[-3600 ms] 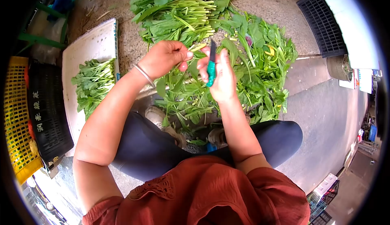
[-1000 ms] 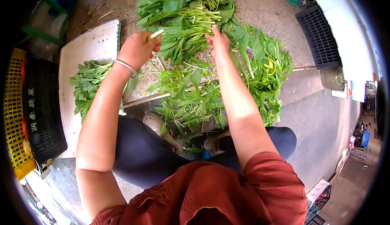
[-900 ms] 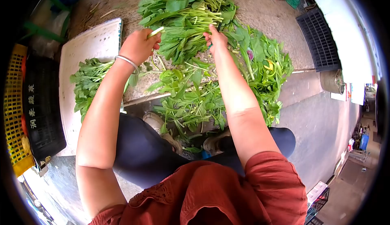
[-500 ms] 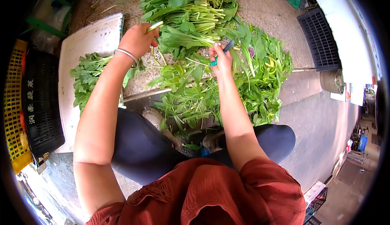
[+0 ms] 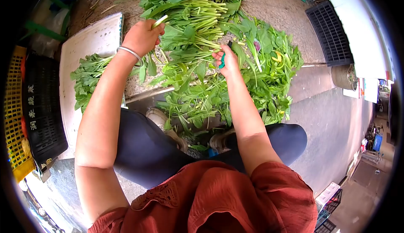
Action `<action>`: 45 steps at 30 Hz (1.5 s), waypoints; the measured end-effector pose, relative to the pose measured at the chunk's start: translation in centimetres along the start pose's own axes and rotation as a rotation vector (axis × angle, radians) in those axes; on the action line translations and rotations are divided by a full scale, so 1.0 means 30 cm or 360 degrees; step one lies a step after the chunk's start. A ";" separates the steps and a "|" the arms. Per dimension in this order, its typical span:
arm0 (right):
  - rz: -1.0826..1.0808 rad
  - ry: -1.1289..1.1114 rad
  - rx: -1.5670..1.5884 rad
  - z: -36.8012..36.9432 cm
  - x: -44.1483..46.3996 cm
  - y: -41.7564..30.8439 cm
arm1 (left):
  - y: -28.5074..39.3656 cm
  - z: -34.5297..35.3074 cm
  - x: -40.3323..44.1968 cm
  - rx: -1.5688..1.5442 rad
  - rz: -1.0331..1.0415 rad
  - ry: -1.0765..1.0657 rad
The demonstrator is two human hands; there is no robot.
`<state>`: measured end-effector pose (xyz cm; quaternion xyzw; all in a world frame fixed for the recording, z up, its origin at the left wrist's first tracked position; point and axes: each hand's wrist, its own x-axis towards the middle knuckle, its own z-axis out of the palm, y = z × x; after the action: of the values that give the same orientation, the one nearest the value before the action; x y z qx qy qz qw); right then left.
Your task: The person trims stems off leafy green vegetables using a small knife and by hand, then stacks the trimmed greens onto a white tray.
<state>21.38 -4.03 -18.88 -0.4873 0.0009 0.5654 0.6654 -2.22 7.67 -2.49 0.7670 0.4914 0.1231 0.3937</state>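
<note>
Stalks sit gathered in the left hand, its fingers curled around them; the right hand grasps a green-handled knife, thumb at some leafy stems. Just left of the left hand, one bunch already lies on the white board. Loose greens spread rightward of the right hand; beyond both, a large heap appears not yet taken up.
</note>
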 end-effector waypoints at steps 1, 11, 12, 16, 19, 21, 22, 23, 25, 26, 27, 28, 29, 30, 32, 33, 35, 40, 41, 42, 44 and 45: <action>-0.0035 0.0157 -0.0113 0.022 -0.009 -0.004 | 0.002 0.003 0.003 0.0001 0.0000 -0.0002; -0.0836 0.0098 -0.0659 0.144 -0.149 -0.108 | 0.023 0.031 0.015 0.0278 0.0259 0.0201; -0.0936 0.0064 -0.0736 0.147 -0.158 -0.121 | 0.029 0.037 0.017 0.0254 0.0332 0.0198; -0.1164 -0.0057 -0.0891 0.183 -0.198 -0.177 | 0.057 0.053 0.007 0.0069 0.0190 0.0108; -0.1223 -0.0111 -0.0799 0.211 -0.240 -0.217 | 0.075 0.041 0.003 0.0207 0.0220 0.0059; -0.1250 -0.0103 -0.0787 0.218 -0.245 -0.236 | 0.084 0.047 0.012 0.0216 0.0363 0.0120; -0.1259 -0.0105 -0.0809 0.227 -0.264 -0.245 | 0.081 0.050 0.023 0.0216 0.0372 0.0130; -0.1257 -0.0115 -0.0835 0.238 -0.281 -0.250 | 0.072 0.059 0.029 0.0222 0.0439 0.0262; -0.1263 -0.0128 -0.0843 0.242 -0.318 -0.273 | 0.094 0.060 0.010 0.0250 0.0455 0.0361; -0.1299 -0.0166 -0.0800 0.238 -0.310 -0.281 | 0.094 0.064 0.009 0.0251 0.0458 0.0355; -0.1311 -0.0161 -0.0798 0.233 -0.312 -0.281 | 0.102 0.063 0.012 0.0233 0.0446 0.0417; -0.1273 -0.0167 -0.0857 0.229 -0.312 -0.277 | 0.110 0.062 0.015 0.0216 0.0432 0.0481; -0.1232 -0.0182 -0.0917 0.231 -0.311 -0.276 | 0.114 0.058 0.017 0.0205 0.0371 0.0437; -0.1225 -0.0191 -0.0920 0.233 -0.315 -0.276 | 0.119 0.058 0.014 0.0205 0.0362 0.0442; -0.1288 -0.0360 -0.0913 0.228 -0.333 -0.271 | 0.129 0.072 0.012 0.0030 0.0456 0.0277; -0.1310 -0.0406 -0.0918 0.229 -0.336 -0.268 | 0.131 0.091 0.017 -0.0120 0.0557 0.0254; -0.1233 -0.0449 -0.0889 0.233 -0.353 -0.264 | 0.130 0.114 0.022 -0.0128 0.0723 0.0207; -0.1109 -0.0591 -0.0814 0.233 -0.375 -0.261 | 0.170 0.117 0.002 -0.0199 0.0650 -0.0185; -0.1059 -0.0610 -0.0806 0.228 -0.377 -0.263 | 0.174 0.115 0.000 -0.0334 0.0581 -0.0221; -0.1008 -0.0632 -0.0796 0.225 -0.379 -0.263 | 0.174 0.114 0.001 -0.0334 0.0582 -0.0225; -0.0967 -0.0618 -0.0851 0.217 -0.381 -0.256 | 0.172 0.112 0.006 -0.0326 0.0685 -0.0158; -0.0928 -0.0605 -0.0907 0.214 -0.383 -0.252 | 0.169 0.116 0.005 -0.0210 0.0733 -0.0078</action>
<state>19.42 -7.64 -4.27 -0.5185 -0.4145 0.4115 0.6246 3.19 5.05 -1.14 0.8343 0.2848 0.2229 0.4162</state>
